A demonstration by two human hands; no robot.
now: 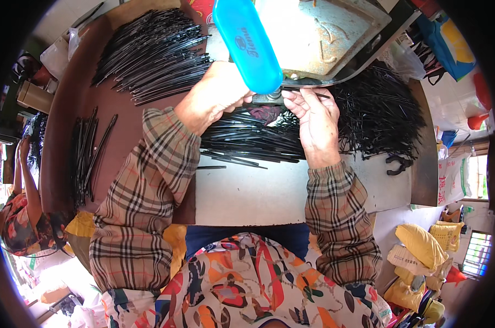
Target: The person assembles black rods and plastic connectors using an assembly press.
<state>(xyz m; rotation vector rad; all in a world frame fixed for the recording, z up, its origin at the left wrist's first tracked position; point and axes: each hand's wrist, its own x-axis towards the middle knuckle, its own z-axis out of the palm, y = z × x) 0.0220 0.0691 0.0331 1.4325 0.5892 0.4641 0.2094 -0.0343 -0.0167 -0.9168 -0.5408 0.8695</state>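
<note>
A metal machine (335, 41) stands at the far side of the worktable, with a bright blue rounded cover (253, 49) in front of it. My left hand (217, 93) is closed beside the cover's lower end; its fingertips are partly hidden at the machine's small metal fitting (269, 98). On the other side of that fitting, my right hand (317, 123) pinches a thin black strip (321, 94). Just below the fitting lies a dark reddish crumpled cloth (265, 113), on a heap of slender black strips (247, 136) between my wrists.
More black strips lie in a big pile (154, 52) at far left, a small bundle (86, 153) at near left and a tangled heap (381, 112) at right. Black pliers-like pieces (399, 164) rest near the right edge. Another person (26, 213) is at far left. Yellow sacks (422, 246) stand at right.
</note>
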